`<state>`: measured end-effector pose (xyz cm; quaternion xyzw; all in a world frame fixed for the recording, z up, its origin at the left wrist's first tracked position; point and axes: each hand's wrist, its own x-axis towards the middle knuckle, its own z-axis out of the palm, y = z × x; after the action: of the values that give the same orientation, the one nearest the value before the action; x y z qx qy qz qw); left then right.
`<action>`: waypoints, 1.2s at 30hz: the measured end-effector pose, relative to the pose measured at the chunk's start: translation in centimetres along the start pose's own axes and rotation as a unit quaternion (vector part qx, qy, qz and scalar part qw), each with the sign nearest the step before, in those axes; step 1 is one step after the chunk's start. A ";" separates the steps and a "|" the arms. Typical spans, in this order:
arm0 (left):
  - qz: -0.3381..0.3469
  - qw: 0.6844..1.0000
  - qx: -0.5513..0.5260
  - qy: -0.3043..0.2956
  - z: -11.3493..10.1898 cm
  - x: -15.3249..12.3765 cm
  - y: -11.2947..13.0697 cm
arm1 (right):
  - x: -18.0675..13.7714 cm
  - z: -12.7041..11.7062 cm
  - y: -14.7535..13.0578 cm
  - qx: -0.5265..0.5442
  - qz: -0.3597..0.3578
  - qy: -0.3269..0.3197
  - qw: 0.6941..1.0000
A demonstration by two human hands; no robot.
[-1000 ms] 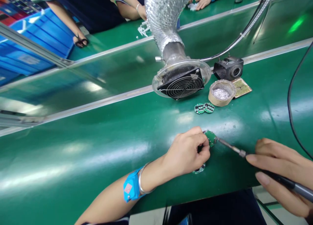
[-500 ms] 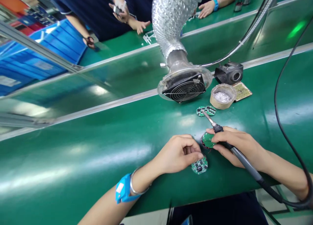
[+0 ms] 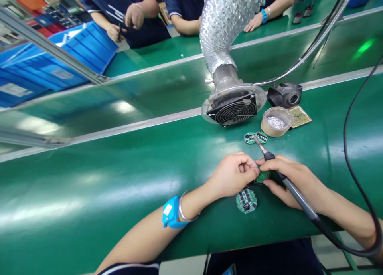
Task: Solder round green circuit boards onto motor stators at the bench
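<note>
My right hand [image 3: 295, 177] grips a soldering iron [image 3: 299, 195] whose tip points up and left. The same hand's fingertips hold a green round circuit board [image 3: 262, 176] by its edge, just above the bench. My left hand [image 3: 236, 173] is closed in a pinch against the left edge of that board; what lies between its fingertips is hidden. Below the left hand another round circuit board [image 3: 246, 200] lies flat, its dark chips facing up. Two small round boards [image 3: 249, 138] lie side by side beyond the hands, near the iron's tip; contact cannot be told.
A fume extractor [image 3: 233, 109] on a silver duct hangs ahead. Behind the small boards stand a tub of shiny metal bits [image 3: 277, 122], a flat square tin [image 3: 301, 116] and a dark iron holder [image 3: 285, 94]. Co-workers' hands [image 3: 134, 16] move across the partition. The iron's cable [image 3: 348, 147] loops right.
My left hand has moved from the lower round board up and right to the board in my right hand. The lower board now lies fully uncovered. A co-worker has lifted white sticks.
</note>
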<state>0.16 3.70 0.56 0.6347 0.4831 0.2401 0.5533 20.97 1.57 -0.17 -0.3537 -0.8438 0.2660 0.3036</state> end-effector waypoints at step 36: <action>-0.027 0.984 0.177 -0.013 -0.2 0.9 1.7 | -0.7 -4.8 -3.1 -0.001 0.025 0.031 0.999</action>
<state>0.92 4.73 2.00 0.7124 0.5274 0.1274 0.4451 23.38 0.26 4.85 -0.3830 -0.8249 0.2617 0.3230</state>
